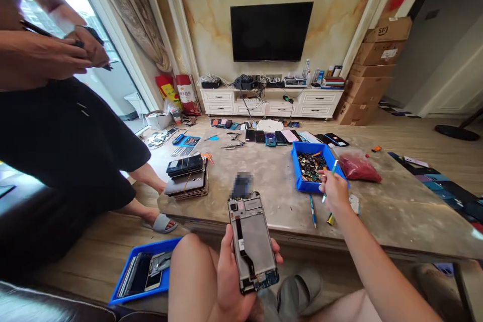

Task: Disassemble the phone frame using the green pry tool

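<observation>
My left hand (230, 271) is closed around the edges of an opened smartphone (253, 234), tilted upright above my lap. Its back is off: a grey metal frame, a black ribbon cable and a small blue circuit board at the bottom end show. My right hand (335, 188) pinches a slim green-and-white pen-like tool (335, 165) over the near right corner of a blue bin (296, 168). Inside that bin lies a heap of small dark phone parts (311, 163). A blue pen-like tool (313, 210) lies on the table just left of my right hand.
Stacked phones (186, 181) stand at the left of the stone table (264, 161); a row of phones (270, 139) lies along its far side. A red bag (360, 166) sits right of the bin. Another blue bin (124, 274) is by my leg. A person (71, 131) stands at left.
</observation>
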Available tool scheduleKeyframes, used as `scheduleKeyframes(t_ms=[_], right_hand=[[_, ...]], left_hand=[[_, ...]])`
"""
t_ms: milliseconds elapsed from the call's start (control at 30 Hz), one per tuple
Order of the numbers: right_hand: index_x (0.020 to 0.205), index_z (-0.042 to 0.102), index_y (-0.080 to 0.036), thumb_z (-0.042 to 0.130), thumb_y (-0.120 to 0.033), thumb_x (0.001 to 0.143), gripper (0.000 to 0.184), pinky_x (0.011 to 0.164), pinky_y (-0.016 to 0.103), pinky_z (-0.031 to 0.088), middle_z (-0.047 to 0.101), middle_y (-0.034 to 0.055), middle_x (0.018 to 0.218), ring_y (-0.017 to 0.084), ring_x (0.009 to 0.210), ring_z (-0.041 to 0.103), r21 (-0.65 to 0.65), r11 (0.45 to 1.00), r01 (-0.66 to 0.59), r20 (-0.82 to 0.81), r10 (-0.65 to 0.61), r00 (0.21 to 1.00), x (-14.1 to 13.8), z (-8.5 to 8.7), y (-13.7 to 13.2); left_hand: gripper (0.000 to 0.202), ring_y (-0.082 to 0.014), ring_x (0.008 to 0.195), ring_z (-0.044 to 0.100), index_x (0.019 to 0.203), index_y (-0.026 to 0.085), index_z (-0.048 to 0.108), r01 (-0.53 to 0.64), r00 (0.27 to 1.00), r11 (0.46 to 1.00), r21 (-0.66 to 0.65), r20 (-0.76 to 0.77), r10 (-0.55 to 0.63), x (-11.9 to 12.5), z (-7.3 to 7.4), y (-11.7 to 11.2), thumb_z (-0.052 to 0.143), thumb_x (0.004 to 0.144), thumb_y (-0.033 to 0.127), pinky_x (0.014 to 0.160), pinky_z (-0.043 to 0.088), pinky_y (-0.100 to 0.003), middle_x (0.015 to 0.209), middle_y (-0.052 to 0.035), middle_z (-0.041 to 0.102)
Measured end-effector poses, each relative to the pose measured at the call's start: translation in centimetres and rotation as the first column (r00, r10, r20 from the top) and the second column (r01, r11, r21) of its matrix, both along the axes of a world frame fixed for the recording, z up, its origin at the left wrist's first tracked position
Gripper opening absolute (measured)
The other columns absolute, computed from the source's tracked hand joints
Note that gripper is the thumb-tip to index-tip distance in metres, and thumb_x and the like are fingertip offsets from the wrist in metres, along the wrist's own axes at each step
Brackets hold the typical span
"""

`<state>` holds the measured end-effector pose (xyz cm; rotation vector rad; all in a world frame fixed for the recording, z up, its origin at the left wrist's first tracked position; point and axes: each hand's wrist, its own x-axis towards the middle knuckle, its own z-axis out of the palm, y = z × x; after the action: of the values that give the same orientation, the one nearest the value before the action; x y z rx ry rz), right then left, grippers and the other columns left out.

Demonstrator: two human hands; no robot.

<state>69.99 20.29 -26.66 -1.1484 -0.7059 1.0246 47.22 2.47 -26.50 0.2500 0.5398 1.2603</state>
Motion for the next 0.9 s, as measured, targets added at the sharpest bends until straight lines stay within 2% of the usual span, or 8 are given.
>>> scheduleKeyframes(t_ms=[100, 200, 267, 333, 400, 533, 700, 900], right_hand=[[0.084, 0.064, -0.015, 0.073, -0.052, 0.087, 0.037, 0.054, 0.019, 0.046, 0.054, 0.0000, 0.077, 0.008, 0.062, 0.050, 0.078, 0.995, -0.064, -0.063, 0.069, 0.996, -1.1, 0.5, -3.2], [0.104, 0.073, -0.023, 0.073, -0.057, 0.086, 0.039, 0.072, 0.022, 0.051, 0.061, 0.0034, 0.094, 0.013, 0.082, 0.056, 0.212, 0.971, -0.113, -0.029, 0.122, 0.992, -1.8, 2.6, -7.9], [0.118, 0.072, -0.025, 0.063, -0.048, 0.098, 0.032, 0.075, 0.024, 0.051, 0.061, 0.0042, 0.094, 0.014, 0.084, 0.057, 0.341, 0.921, -0.190, 0.246, 0.107, 0.963, -1.9, 4.4, -11.1], [0.127, 0.070, -0.027, 0.059, -0.036, 0.103, 0.028, 0.076, 0.023, 0.051, 0.063, 0.0039, 0.094, 0.014, 0.086, 0.059, 0.421, 0.853, -0.308, 0.514, 0.055, 0.856, -1.7, 5.8, -13.6], [0.127, 0.069, -0.027, 0.061, -0.024, 0.101, 0.027, 0.076, 0.021, 0.054, 0.066, 0.0034, 0.100, 0.013, 0.089, 0.063, 0.474, 0.780, -0.410, 0.663, -0.009, 0.749, -1.2, 6.6, -15.3], [0.121, 0.071, -0.024, 0.065, -0.012, 0.097, 0.028, 0.086, 0.018, 0.057, 0.069, 0.0026, 0.112, 0.013, 0.098, 0.069, 0.481, 0.730, -0.485, 0.766, -0.081, 0.638, -0.4, 6.7, -16.4], [0.121, 0.070, -0.023, 0.062, -0.010, 0.097, 0.028, 0.088, 0.017, 0.058, 0.068, 0.0027, 0.113, 0.013, 0.099, 0.070, 0.504, 0.721, -0.476, 0.737, -0.072, 0.672, -0.4, 5.9, -16.2], [0.122, 0.069, -0.025, 0.061, -0.006, 0.096, 0.033, 0.091, 0.018, 0.057, 0.067, 0.0026, 0.114, 0.013, 0.102, 0.069, 0.507, 0.730, -0.458, 0.732, -0.084, 0.676, -0.7, 5.5, -16.2]], left_hand=[[0.062, -0.0273, 0.081, 0.073, 0.119, 0.011, 0.073, 0.038, 0.999, 0.999, 0.038, -0.020, -0.037, 0.6, 0.1, -0.3, 0.047, 0.095, 0.062, 0.073, 0.054, -0.032, 0.097, -0.0196, 0.076], [0.070, -0.0240, 0.085, 0.070, 0.137, 0.013, 0.062, 0.114, 0.993, 0.986, 0.124, -0.024, -0.112, 1.3, 0.7, -0.5, 0.050, 0.093, 0.066, 0.076, 0.052, -0.029, 0.101, -0.0171, 0.074], [0.072, -0.0243, 0.088, 0.069, 0.137, 0.011, 0.061, 0.196, 0.980, 0.966, 0.168, -0.023, -0.195, 1.8, 1.2, -0.8, 0.050, 0.092, 0.066, 0.079, 0.051, -0.030, 0.102, -0.0169, 0.072], [0.069, -0.0253, 0.090, 0.068, 0.131, 0.009, 0.065, 0.260, 0.965, 0.947, 0.186, -0.020, -0.261, 2.2, 1.6, -1.1, 0.049, 0.093, 0.065, 0.081, 0.050, -0.031, 0.101, -0.0168, 0.071], [0.067, -0.0257, 0.089, 0.068, 0.127, 0.009, 0.066, 0.304, 0.952, 0.933, 0.194, -0.013, -0.307, 2.5, 1.9, -1.3, 0.045, 0.095, 0.064, 0.081, 0.049, -0.031, 0.099, -0.0166, 0.071], [0.068, -0.0232, 0.081, 0.067, 0.124, 0.009, 0.067, 0.354, 0.930, 0.913, 0.203, 0.024, -0.366, 3.0, 2.2, -1.0, 0.041, 0.096, 0.065, 0.074, 0.046, -0.029, 0.094, -0.0158, 0.071], [0.065, -0.0247, 0.081, 0.067, 0.118, 0.011, 0.070, 0.442, 0.895, 0.881, 0.170, -0.008, -0.447, 3.4, 3.0, -0.3, 0.048, 0.092, 0.067, 0.073, 0.044, -0.029, 0.092, -0.0145, 0.072], [0.066, -0.0193, 0.074, 0.064, 0.116, 0.010, 0.071, 0.438, 0.892, 0.888, 0.141, 0.052, -0.448, 3.6, 2.9, -0.5, 0.056, 0.088, 0.068, 0.070, 0.043, -0.026, 0.087, -0.0121, 0.070]])
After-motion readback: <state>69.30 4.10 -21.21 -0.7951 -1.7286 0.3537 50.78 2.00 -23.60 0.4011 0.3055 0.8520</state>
